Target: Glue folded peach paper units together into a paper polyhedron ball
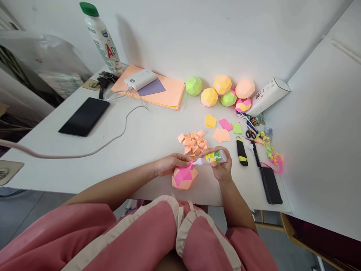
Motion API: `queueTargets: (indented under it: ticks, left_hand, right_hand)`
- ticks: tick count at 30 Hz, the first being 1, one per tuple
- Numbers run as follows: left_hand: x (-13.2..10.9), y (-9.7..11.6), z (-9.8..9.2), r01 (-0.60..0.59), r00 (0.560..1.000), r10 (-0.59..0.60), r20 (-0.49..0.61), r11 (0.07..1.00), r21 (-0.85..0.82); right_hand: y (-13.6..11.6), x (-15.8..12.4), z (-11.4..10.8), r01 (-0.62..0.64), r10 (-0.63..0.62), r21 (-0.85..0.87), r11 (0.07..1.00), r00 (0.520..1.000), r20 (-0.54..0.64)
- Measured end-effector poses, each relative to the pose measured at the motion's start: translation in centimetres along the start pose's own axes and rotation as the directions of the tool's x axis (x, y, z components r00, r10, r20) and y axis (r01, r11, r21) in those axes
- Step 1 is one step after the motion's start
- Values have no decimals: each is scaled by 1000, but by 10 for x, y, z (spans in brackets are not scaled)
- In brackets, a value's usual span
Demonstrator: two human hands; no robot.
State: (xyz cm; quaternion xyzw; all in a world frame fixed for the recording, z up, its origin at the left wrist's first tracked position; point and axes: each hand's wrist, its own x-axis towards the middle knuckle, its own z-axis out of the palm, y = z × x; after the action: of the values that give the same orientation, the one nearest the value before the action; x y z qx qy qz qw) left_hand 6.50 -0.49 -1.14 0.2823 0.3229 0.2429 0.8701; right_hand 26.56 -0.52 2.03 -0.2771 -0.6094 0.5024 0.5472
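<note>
Glue bottle [214, 156], label [209, 158] partly covered, is being gripped by the right hand [222, 169]; the left hand [172, 164] is pinching half-hidden pink paper [192, 164], a faceted paper ball [184, 181] sitting beneath.

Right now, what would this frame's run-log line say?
left hand: pinching pink flap at peach-and-pink paper ball | right hand: gripping squeeze bottle, nozzle at flap | beyond: loose peach paper pieces
</note>
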Motion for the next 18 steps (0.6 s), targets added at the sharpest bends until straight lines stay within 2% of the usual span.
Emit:
queueTargets:
  ticks: [3,18]
  left_hand:
    - [1,-1,-1,8,1000,-8,11,1000,0]
    - [1,-2,-2,-2,1000,2,3,1000,-10]
  right_hand:
    - [-1,1,-1,-8,7,-21,1000,1000,-26]
    - [-4,1,0,-6,7,-23,1000,1000,22]
